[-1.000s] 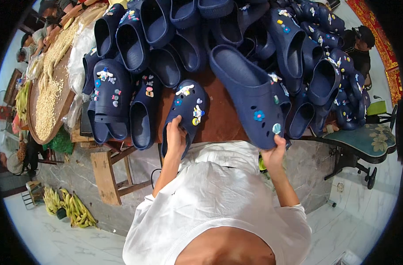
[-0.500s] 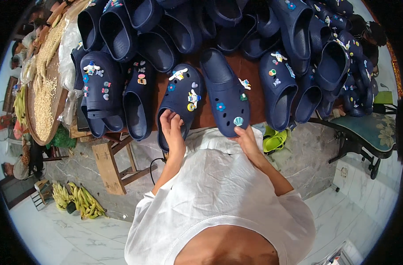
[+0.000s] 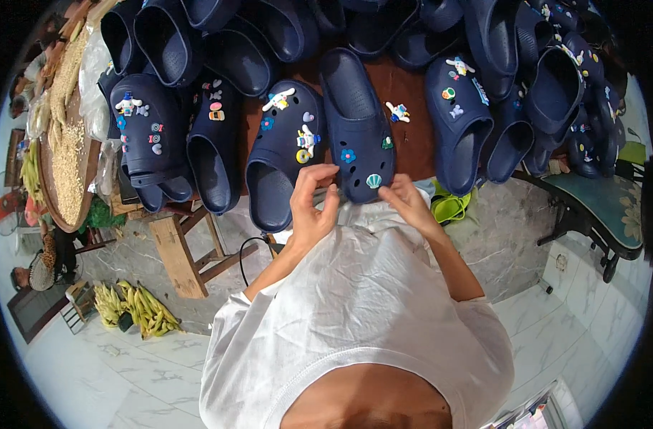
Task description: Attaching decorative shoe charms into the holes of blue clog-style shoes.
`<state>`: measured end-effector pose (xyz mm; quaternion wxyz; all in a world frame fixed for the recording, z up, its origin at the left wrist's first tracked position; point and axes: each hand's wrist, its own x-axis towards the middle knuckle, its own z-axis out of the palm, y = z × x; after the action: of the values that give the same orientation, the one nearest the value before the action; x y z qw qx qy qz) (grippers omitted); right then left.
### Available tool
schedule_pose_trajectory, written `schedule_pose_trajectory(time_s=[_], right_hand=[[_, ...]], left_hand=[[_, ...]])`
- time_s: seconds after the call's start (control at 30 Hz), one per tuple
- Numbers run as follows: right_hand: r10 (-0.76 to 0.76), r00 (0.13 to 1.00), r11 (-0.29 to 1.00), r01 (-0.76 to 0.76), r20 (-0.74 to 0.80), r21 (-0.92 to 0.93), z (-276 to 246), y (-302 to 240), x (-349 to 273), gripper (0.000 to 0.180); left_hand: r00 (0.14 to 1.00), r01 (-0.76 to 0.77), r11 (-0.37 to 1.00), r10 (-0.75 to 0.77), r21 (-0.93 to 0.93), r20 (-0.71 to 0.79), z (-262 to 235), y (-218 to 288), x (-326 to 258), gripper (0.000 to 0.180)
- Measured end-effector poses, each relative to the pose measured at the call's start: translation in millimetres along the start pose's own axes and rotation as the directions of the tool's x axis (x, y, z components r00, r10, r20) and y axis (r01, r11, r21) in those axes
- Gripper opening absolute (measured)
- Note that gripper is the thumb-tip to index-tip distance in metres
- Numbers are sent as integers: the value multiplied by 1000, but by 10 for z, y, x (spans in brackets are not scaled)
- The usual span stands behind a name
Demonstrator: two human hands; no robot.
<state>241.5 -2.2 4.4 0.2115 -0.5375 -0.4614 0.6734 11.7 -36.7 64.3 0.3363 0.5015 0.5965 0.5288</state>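
A navy clog (image 3: 351,132) lies toe toward me at the table's front edge, with a blue flower, a green charm and a teal shell charm (image 3: 374,181) on its toe. My left hand (image 3: 313,207) is just left of that toe, fingers bent and apart from the thumb, nothing visible between them. At the toe's right side, beside the shell, my right hand (image 3: 411,204) has its fingers apart; whether the fingertips touch the clog is unclear. A loose white-and-blue figure charm (image 3: 397,112) rests on the brown tabletop. The decorated clog (image 3: 283,157) to the left points toe away from me.
More navy clogs crowd the brown table (image 3: 416,146), heaped at the back and right. A wooden stool (image 3: 180,257) stands below left, a chair (image 3: 602,214) at right. Bright green clogs (image 3: 449,207) sit under the table's edge. A tray of pale kernels (image 3: 69,171) is far left.
My left hand has left the decorated clog and moved right to the shell-charm clog's toe. That clog has shifted slightly up and left, and my right hand has eased its grip on it.
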Motion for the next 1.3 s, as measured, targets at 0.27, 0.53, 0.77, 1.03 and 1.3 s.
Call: schedule_pose_trajectory(time_s=[0.27,0.53,0.77,1.03,1.3], right_hand=[[-367,905,890,274,-216,-363,125,-222,127,81],[-382,899,871,273,-214,-409,170,-320,115,75],[-582,773,784,448,-255,-431,260,-701,76,21],[-461,844,822,523,275,-226,813,-863,168,27],[-365,833,758,525,415,-388,1100,-519,252,50]], left_hand=[[989,-133,954,112,269,92,70,175,539,44],[981,-180,927,192,330,-5,-113,238,712,40],[964,-89,800,218,594,-149,-621,167,501,57],[986,118,842,-37,527,-163,-900,-314,409,54],[977,128,818,-7,561,-212,-967,154,317,66]])
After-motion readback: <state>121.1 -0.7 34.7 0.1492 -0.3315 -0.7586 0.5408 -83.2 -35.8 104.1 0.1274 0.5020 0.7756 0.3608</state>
